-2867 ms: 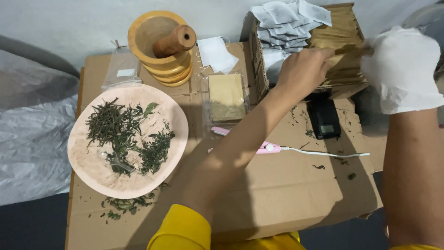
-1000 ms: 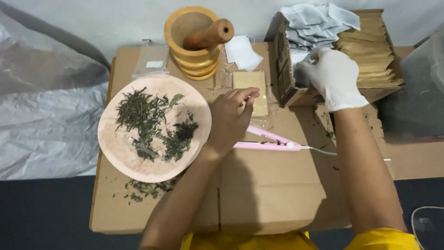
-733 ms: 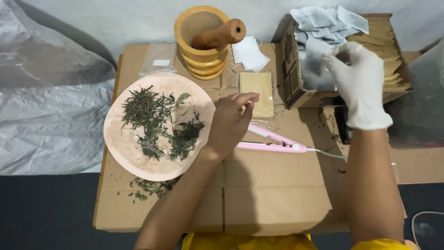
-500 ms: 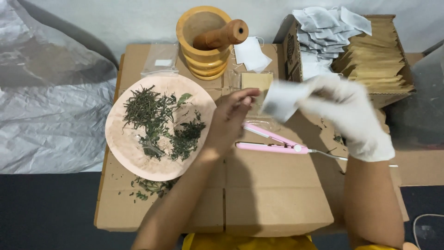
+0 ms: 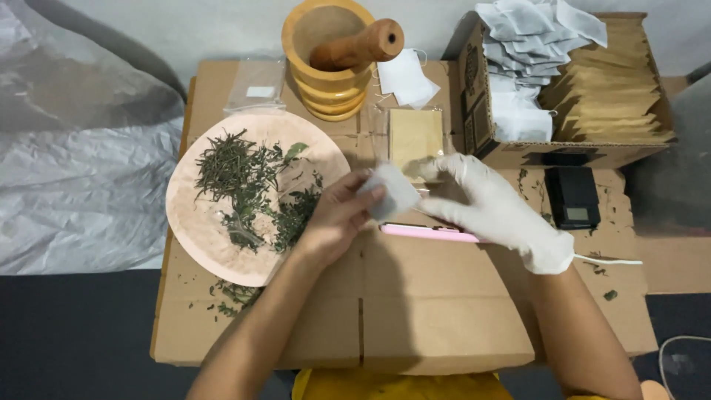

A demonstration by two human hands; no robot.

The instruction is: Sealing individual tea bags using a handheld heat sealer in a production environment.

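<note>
White filter-paper sachet [image 5: 391, 194], small and empty-looking, held between both hands above the middle of the cardboard box top [image 5: 437, 318] that serves as the work surface. Left hand [image 5: 339, 216], bare, closed on the sachet's left edge with thumb and fingertips; right hand [image 5: 495, 211], in a white glove, pinching its right edge, fingers spread behind it. Half a second earlier the gloved hand alone carried the sachet in from the right while the bare hand waited beside the plate; a moment before that it was reaching at the open carton. The sachet has thus passed from the carton's stock into a two-handed grip, which suggests that it is being spread or opened at its mouth.

Wooden plate [image 5: 194, 222], at the left edge of the box top, bears a loose heap of dried green herbs [image 5: 248, 185]; a few fragments lie scattered on the cardboard near the plate's front rim. Wooden mortar [image 5: 326, 70] with its pestle [image 5: 359, 48] resting inside stands at the far edge. Open carton [image 5: 570, 148] at the far right corner holds more white sachets [image 5: 529, 33] and a row of brown paper envelopes [image 5: 615, 96]. Pink handled tool [image 5: 429, 232] lies just beneath the hands, its white cord trailing to the right edge. Small black scale [image 5: 572, 196] sits in front of the carton.
</note>
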